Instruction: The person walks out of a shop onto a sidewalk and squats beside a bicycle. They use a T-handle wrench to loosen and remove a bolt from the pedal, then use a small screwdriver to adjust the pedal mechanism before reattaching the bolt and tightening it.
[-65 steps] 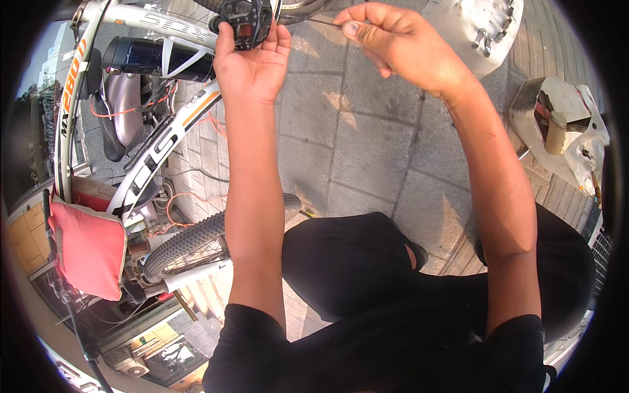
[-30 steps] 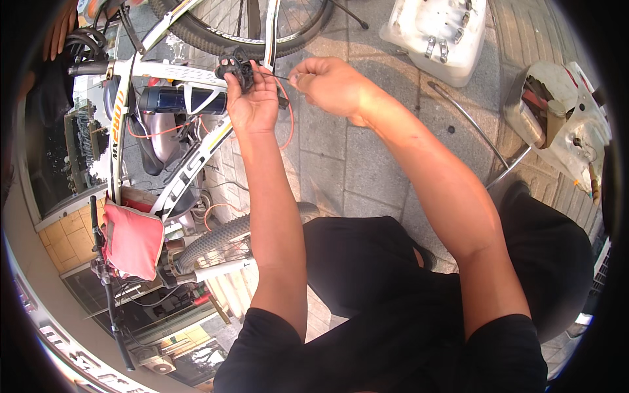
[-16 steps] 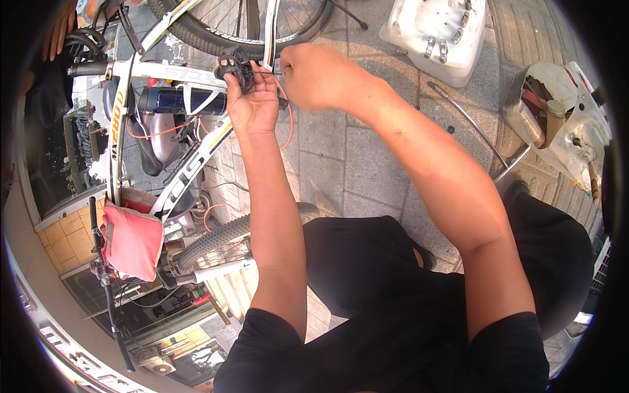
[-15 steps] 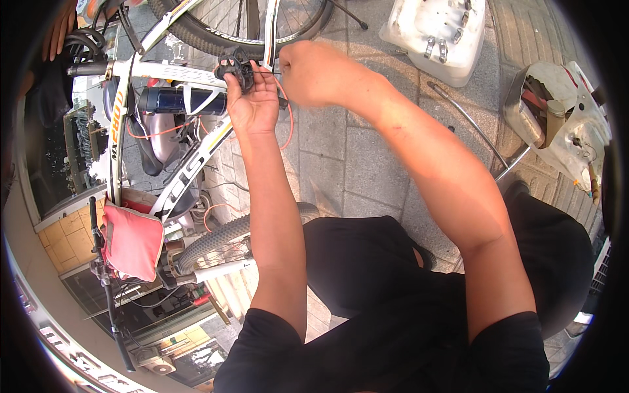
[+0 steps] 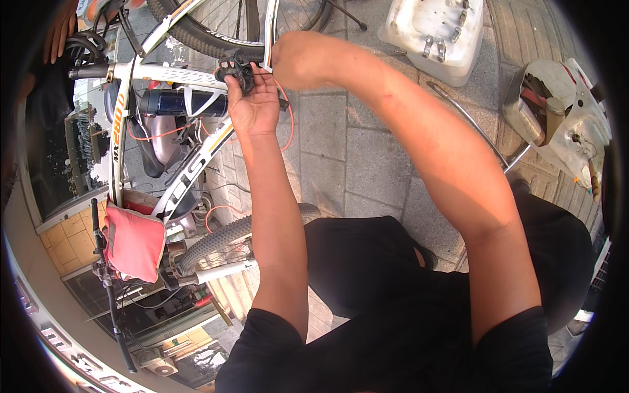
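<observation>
My left hand is palm up, its thumb and fingers closed round a black bicycle pedal that has pale reflector patches. Close beside it, to the right, my right hand is curled into a fist with the back of the hand toward me. A thin dark rod runs between the two hands; its far end disappears behind the right fist, so I cannot tell what it belongs to. Just beyond both hands is the white bicycle frame, with a dark bottle in its cage.
A wheel stands beyond my hands, and another is nearer. A red bag hangs by the handlebar. At right are a white plastic container and a tool bin. Another person's hand shows far left.
My right fist has shifted slightly left and away from me, while its elbow has swung a little to the right. The left hand and the pedal are almost where they were.
</observation>
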Demonstrator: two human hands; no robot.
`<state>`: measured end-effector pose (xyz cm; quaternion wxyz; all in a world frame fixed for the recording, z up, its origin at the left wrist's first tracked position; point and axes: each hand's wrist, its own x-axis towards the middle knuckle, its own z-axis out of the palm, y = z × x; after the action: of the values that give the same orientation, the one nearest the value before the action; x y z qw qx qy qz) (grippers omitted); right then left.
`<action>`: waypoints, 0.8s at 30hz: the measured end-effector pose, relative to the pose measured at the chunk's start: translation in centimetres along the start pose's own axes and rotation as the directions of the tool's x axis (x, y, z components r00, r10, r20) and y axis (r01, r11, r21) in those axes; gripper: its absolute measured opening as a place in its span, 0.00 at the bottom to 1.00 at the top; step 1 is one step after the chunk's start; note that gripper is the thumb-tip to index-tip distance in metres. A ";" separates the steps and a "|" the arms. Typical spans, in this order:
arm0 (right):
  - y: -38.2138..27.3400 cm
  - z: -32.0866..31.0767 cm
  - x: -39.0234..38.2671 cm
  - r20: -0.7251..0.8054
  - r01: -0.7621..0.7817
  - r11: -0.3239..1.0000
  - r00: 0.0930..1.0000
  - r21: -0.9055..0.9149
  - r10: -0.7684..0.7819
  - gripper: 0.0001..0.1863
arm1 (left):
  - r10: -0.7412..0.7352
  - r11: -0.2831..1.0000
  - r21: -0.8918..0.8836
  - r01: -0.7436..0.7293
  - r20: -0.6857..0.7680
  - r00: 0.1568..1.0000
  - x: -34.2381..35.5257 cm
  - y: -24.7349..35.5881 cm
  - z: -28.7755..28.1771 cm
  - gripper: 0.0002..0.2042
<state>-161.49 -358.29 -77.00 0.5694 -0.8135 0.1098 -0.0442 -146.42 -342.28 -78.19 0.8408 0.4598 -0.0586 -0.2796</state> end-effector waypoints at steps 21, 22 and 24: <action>-0.8 0.6 -2.5 -0.156 0.049 0.994 0.987 0.098 -0.033 0.14 | -0.099 0.993 -0.072 0.095 -0.053 0.994 0.6 0.3 -0.6 0.21; -0.5 0.9 -2.4 -0.153 0.054 0.992 0.987 0.111 -0.037 0.14 | -0.087 0.994 -0.075 0.083 -0.049 0.995 0.6 0.3 -0.6 0.21; 0.2 1.6 -2.3 -0.215 0.063 0.979 0.977 0.195 -0.020 0.15 | -0.064 0.995 -0.078 0.059 -0.053 0.997 0.1 0.1 -0.2 0.20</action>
<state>-163.48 -356.37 -77.62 0.6326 -0.7447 0.1475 -0.1533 -146.17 -342.12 -78.26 0.8501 0.4365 -0.0102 -0.2945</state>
